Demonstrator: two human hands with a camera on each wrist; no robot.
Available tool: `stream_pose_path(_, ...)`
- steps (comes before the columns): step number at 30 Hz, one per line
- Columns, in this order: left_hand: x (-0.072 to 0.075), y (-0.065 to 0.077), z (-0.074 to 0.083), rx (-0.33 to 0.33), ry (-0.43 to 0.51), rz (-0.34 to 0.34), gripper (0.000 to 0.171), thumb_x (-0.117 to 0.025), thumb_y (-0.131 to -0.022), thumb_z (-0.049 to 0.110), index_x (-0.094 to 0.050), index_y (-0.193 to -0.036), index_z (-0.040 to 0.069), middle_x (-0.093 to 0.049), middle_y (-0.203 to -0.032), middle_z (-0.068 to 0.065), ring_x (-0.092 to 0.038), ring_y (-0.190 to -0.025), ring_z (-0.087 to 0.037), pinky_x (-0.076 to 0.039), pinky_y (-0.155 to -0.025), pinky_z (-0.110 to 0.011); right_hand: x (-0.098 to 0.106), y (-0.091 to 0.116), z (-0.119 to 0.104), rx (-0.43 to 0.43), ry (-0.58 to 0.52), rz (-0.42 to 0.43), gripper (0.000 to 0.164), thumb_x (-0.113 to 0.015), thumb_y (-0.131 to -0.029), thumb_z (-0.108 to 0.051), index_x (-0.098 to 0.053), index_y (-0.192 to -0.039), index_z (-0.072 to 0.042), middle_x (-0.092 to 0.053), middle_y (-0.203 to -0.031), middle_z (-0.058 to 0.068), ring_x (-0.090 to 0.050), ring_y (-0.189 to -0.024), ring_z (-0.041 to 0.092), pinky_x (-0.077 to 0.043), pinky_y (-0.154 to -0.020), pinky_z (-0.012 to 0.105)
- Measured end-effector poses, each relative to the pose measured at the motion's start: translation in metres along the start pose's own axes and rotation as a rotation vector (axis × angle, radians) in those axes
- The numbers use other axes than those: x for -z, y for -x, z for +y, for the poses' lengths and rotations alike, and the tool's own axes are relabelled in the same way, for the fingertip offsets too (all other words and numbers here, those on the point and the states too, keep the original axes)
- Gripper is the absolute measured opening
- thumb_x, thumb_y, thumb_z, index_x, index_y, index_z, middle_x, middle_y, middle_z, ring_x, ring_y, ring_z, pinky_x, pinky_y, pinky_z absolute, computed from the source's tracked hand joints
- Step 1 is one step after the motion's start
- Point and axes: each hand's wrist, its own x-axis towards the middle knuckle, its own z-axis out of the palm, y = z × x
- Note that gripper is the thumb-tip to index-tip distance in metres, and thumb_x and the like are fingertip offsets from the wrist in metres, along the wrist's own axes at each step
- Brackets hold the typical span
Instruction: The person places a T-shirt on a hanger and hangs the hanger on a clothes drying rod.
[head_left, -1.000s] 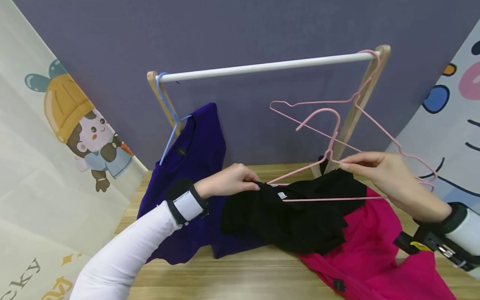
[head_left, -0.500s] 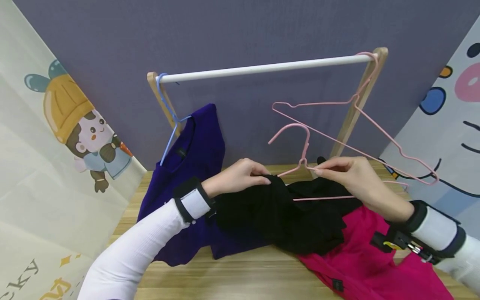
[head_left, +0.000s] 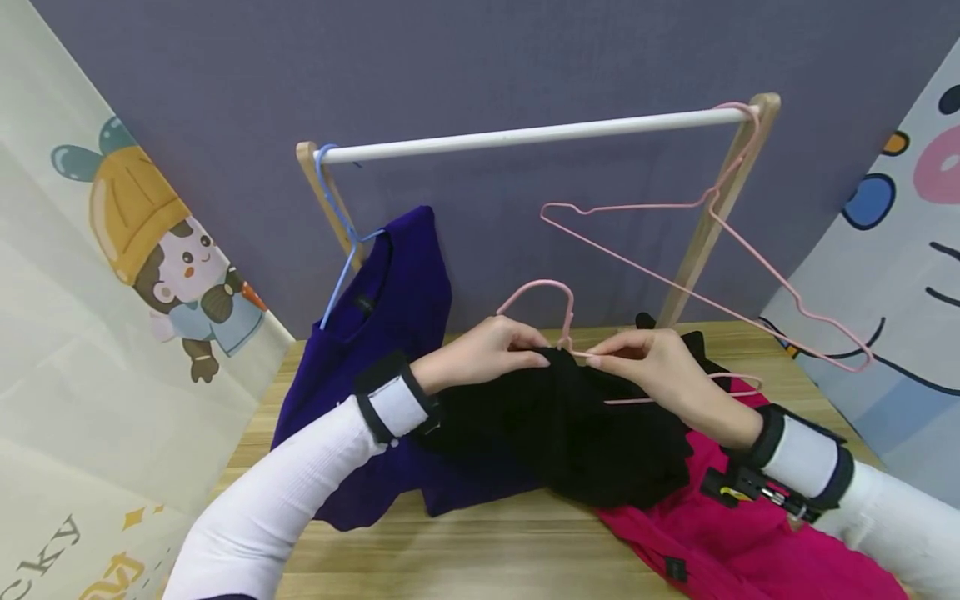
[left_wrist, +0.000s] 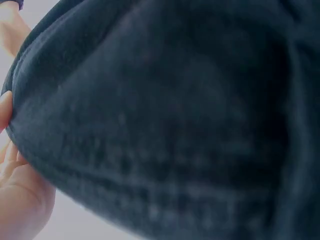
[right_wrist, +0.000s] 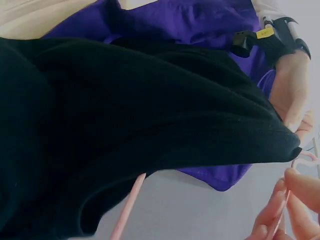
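My left hand (head_left: 491, 354) pinches the neckline edge of a black garment (head_left: 600, 450). My right hand (head_left: 671, 371) pinches one shoulder of a pink clothes hanger (head_left: 569, 315) just beside its hook. The hanger's other shoulder disappears inside the black cloth, so its left end is hidden; part of its lower bar shows below my right hand. In the right wrist view, the pink bar (right_wrist: 127, 207) comes out from under the garment's edge, and both hands are close together at the right. Dark cloth (left_wrist: 160, 115) fills most of the left wrist view.
Behind my hands stands a clothes rack with a white rail (head_left: 525, 135). A purple top (head_left: 397, 292) hangs at its left on a blue hanger (head_left: 337, 287). A bare pink hanger (head_left: 637, 207) hangs at the right. A magenta garment (head_left: 720, 533) lies on the wooden table (head_left: 487, 550).
My right hand has moved left and slightly down with the pink hanger, sliding its shoulder further into the black garment. My left hand has shifted slightly right, still gripping the neckline.
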Motion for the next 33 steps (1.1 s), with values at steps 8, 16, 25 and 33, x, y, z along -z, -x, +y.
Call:
stream_pose_path(8, 0.004, 0.003, -0.001, 0.004, -0.065, -0.065, 0.015, -0.057, -0.086, 0.011, -0.064, -0.097, 0.002, -0.066, -0.093, -0.005, -0.058, -0.082, -0.006, -0.042, -0.075, -0.015, 0.000, 0.002, 0.003, 0.227, 0.120, 0.051, 0.017, -0.067, -0.078, -0.008, -0.069, -0.094, -0.006, -0.063, -0.085, 0.001, -0.054, -0.071, 0.004, -0.044, -0.063, 0.016)
stream_pose_path(16, 0.011, 0.005, -0.003, 0.023, -0.027, -0.202, 0.016, -0.054, -0.088, 0.008, -0.059, -0.100, -0.001, -0.062, -0.101, -0.010, -0.058, -0.093, -0.012, -0.042, -0.080, -0.018, -0.003, 0.023, 0.012, 0.420, 0.148, -0.136, 0.016, -0.066, -0.076, -0.001, -0.068, -0.090, -0.009, -0.062, -0.083, -0.005, -0.052, -0.069, 0.002, -0.044, -0.059, 0.018)
stream_pose_path(25, 0.021, 0.013, -0.008, 0.070, 0.058, -0.258, 0.019, -0.055, -0.087, 0.005, -0.056, -0.104, -0.002, -0.058, -0.109, -0.012, -0.056, -0.101, -0.017, -0.042, -0.085, -0.021, -0.019, 0.038, 0.040, 0.185, 0.711, -0.288, 0.044, -0.071, -0.073, -0.021, -0.059, -0.106, 0.006, -0.059, -0.106, 0.019, -0.055, -0.098, 0.033, -0.046, -0.078, 0.043)
stream_pose_path(33, 0.029, 0.021, -0.014, 0.057, 0.069, -0.275, 0.023, -0.057, -0.085, 0.004, -0.053, -0.106, -0.004, -0.055, -0.116, -0.014, -0.054, -0.104, -0.019, -0.042, -0.086, -0.023, -0.020, 0.026, 0.062, 0.154, 0.750, -0.217, 0.072, -0.068, -0.076, -0.024, -0.034, -0.126, 0.015, -0.042, -0.122, 0.033, -0.045, -0.108, 0.045, -0.040, -0.084, 0.050)
